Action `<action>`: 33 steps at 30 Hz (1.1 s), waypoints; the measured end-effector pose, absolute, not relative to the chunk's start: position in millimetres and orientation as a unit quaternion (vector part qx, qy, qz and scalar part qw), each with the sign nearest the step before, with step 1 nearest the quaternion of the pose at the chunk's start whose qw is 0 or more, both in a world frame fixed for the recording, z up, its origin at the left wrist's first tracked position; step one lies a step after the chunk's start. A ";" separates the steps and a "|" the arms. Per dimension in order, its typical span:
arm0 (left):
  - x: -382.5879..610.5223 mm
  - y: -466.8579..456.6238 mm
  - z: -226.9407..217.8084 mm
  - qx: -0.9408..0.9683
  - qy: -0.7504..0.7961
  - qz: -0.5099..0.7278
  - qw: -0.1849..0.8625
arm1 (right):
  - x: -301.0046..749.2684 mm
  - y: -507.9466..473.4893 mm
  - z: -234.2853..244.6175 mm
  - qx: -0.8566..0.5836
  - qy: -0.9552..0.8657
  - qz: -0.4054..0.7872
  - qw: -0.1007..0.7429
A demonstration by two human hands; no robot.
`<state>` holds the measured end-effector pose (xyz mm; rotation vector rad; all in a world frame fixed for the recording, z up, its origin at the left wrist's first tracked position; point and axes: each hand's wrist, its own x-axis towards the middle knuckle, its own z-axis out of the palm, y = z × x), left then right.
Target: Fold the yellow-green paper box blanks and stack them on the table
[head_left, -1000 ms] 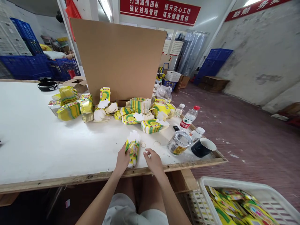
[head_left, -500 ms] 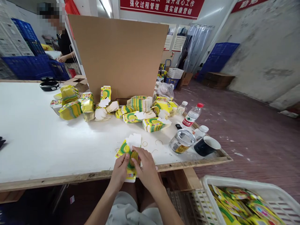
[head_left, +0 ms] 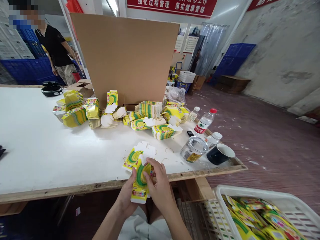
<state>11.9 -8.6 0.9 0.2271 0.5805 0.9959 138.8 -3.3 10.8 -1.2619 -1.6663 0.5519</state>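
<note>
Between my two hands is a flat yellow-and-green carton (head_left: 140, 186), tilted over the near table edge with its white flap end pointing away from me. My left hand (head_left: 128, 195) grips its left side, thumb on the printed face. On its right side my right hand (head_left: 158, 183) holds it with thumb and fingers. Just beyond, other flat cartons (head_left: 132, 156) with white flaps lie on the table, partly covered by the held one. Farther back sit bundled stacks of the same cartons (head_left: 163, 131).
A clear jar (head_left: 194, 150), a dark mug (head_left: 220, 154) and a red-capped bottle (head_left: 205, 122) stand at the table's right. A cardboard sheet (head_left: 125, 60) rises behind the stacks. A white basket (head_left: 252, 190) of yellow packets is at lower right. A person (head_left: 56, 50) stands at far left.
The carton in my hands has turned its printed face up and come slightly nearer to me. More of the cartons beneath shows. The person at far left has straightened and shifted left.
</note>
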 end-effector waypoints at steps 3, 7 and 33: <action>8.4 -5.5 0.7 0.098 0.276 0.476 0.829 | 141.3 -6.6 12.3 -0.524 -0.686 0.242 0.443; 3.2 -4.8 2.4 0.098 0.286 0.479 0.824 | 143.7 -9.6 10.9 -0.516 -0.674 0.253 0.464; 9.0 -5.3 -17.8 0.366 0.419 0.521 0.648 | 139.4 -17.6 -14.7 -0.590 -0.521 0.344 0.511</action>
